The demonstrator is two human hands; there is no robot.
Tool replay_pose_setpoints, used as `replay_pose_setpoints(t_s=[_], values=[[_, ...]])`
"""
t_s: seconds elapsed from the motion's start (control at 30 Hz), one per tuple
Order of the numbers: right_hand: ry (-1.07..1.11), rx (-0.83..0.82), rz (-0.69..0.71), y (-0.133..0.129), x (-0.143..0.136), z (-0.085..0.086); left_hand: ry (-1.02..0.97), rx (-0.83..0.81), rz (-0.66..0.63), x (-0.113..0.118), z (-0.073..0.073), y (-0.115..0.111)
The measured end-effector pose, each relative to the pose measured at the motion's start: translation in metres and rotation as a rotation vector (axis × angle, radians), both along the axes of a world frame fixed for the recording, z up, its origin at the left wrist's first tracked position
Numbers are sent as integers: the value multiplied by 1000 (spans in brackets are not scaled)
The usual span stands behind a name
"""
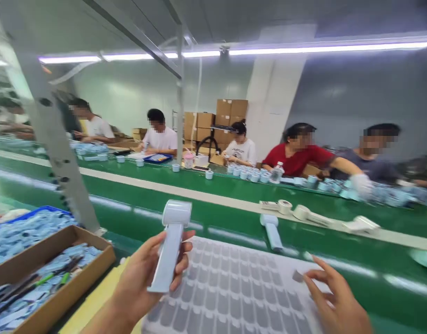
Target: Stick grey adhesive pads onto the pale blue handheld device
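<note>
Both hands work over the near sticker sheet (234,297): left hand (144,273) grips the upright pale-blue handheld fan (170,246), right hand (333,297) pinches one grey sticker (297,276), not yet applied.

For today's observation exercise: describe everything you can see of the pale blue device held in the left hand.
The pale blue device looks like smooth plastic: a long flat handle topped by a wider, rounded head. It stands nearly upright, head up, above a grey tray of small pieces. The left hand grips its handle, fingers wrapped around it. Nothing else touches it.
</note>
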State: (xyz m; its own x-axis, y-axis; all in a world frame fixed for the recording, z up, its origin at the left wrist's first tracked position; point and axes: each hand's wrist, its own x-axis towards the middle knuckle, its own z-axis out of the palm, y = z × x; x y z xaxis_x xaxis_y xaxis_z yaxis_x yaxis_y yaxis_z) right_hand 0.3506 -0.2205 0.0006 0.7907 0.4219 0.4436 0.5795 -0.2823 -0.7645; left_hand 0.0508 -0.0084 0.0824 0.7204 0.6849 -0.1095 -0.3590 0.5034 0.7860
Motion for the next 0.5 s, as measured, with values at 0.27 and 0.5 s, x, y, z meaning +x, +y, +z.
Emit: replay_pose_setpoints(t_s=[0.27,0.5], values=[[104,152,162,-14,-70,51,200,-281,-13,3,-31,-48],[566,419,552,-16,-170,47,113,-527,92,30,-9,-89]])
